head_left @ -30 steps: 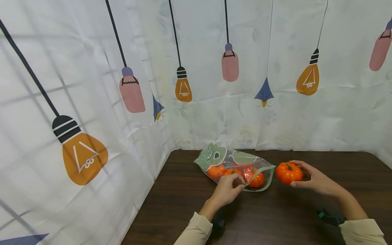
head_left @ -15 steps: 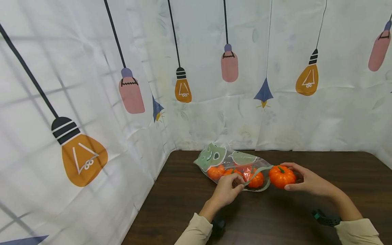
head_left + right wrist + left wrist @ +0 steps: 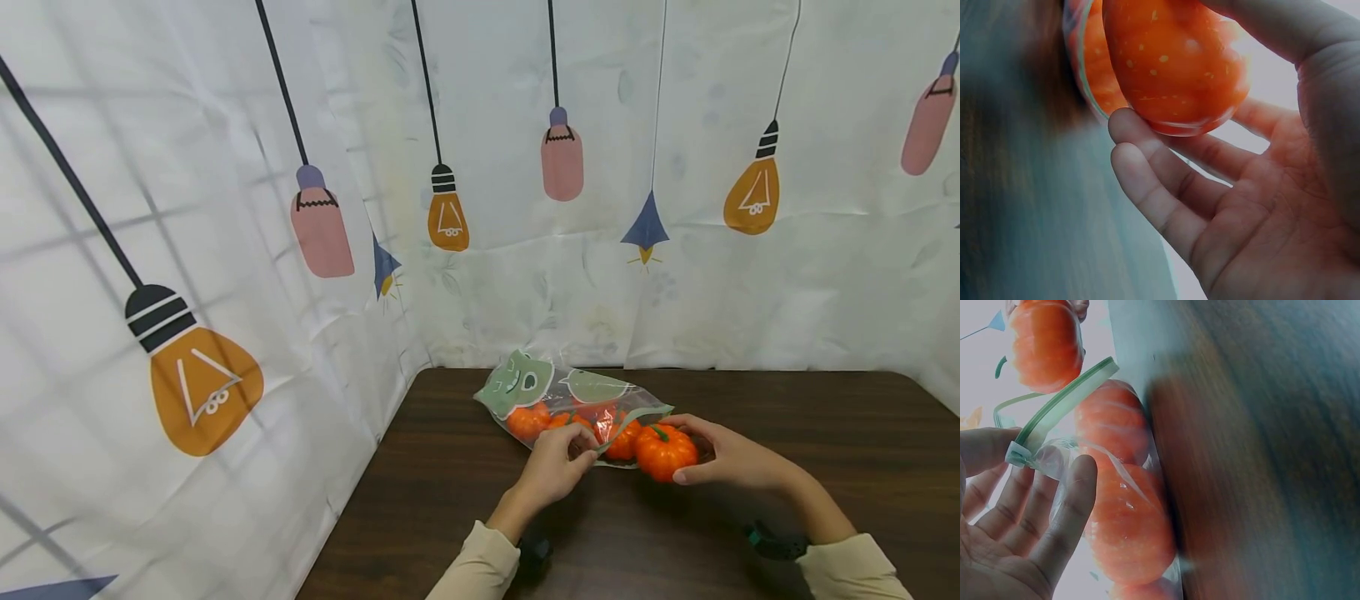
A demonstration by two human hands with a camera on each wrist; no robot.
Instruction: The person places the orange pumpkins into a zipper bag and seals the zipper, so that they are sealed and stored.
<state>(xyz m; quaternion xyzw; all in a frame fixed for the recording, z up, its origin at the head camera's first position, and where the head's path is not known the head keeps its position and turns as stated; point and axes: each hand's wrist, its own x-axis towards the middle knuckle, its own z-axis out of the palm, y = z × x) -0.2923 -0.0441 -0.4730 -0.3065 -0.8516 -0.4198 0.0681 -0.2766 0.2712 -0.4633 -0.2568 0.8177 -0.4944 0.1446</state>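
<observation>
A clear zip bag (image 3: 597, 388) with a green animal print lies on its side, its green-edged mouth facing right. Several small orange pumpkins (image 3: 528, 421) are inside it. My left hand (image 3: 557, 462) pinches the bag's edge beside the white zip slider (image 3: 1017, 454), holding the mouth apart. In my right hand (image 3: 738, 454) is another orange pumpkin (image 3: 665, 452) with a green stem, gripped between thumb and fingers. This pumpkin is at the bag's mouth, in front of the opening; in the right wrist view a bagged pumpkin shows just behind it.
The dark wooden table (image 3: 825, 417) reaches back to a white curtain (image 3: 510, 292) printed with hanging lamps. A dark strap device (image 3: 776, 543) is at the right wrist, and a black one (image 3: 534, 550) at the left.
My right hand has moved left and slightly down, bringing its pumpkin from beside the bag to the mouth. The left hand and the bag have stayed nearly still.
</observation>
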